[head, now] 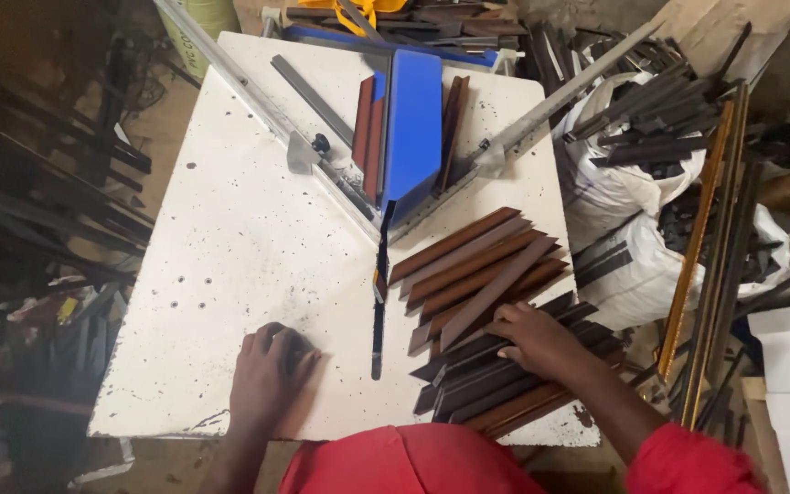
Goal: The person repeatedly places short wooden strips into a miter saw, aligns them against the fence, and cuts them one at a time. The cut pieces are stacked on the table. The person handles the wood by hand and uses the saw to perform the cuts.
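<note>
strips (496,311), cut and piled at lower right of the table (230,238), lie under the right hand (537,338), fingers curled on the dark ones, left hand (267,370) flat and empty; a nudge could slide the pile off the edge.

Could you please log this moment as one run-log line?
left hand: flat on white table | right hand: on dark moulding strips | brown strips: stacked beyond
</note>
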